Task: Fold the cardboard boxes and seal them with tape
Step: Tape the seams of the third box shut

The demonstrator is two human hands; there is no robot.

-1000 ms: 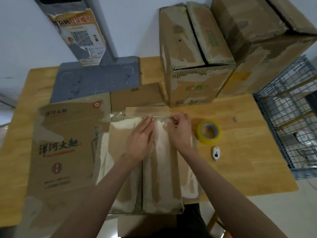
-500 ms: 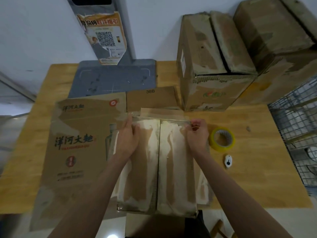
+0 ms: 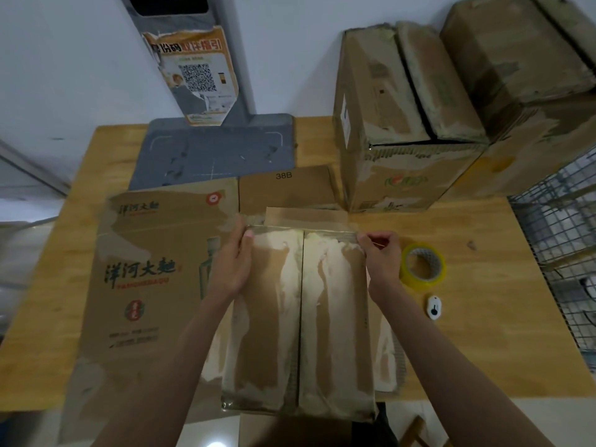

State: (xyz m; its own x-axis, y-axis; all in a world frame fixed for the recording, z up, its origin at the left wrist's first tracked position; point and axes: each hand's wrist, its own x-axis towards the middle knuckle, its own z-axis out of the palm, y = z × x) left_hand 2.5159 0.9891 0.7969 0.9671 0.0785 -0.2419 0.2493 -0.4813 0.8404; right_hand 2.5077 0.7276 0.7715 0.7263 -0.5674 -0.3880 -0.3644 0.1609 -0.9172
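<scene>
Head view: worn brown cardboard box (image 3: 300, 321), left of yellow tape roll (image 3: 422, 265), flaps closed; far edge taped, centre seam untaped. Left hand (image 3: 229, 262) presses flat; right hand (image 3: 380, 257) pinches its corner.

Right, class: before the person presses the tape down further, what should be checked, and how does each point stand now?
1. Flaps meet along the box centre seam: ok.
2. Left hand lies flat at the far left corner: ok.
3. Right hand pinches the far right corner: ok.
4. Tape lies smooth across the far edge: cannot tell.
5. Tape roll within reach, right of the box: ok.
6. Cutter near the roll: ok.
</scene>
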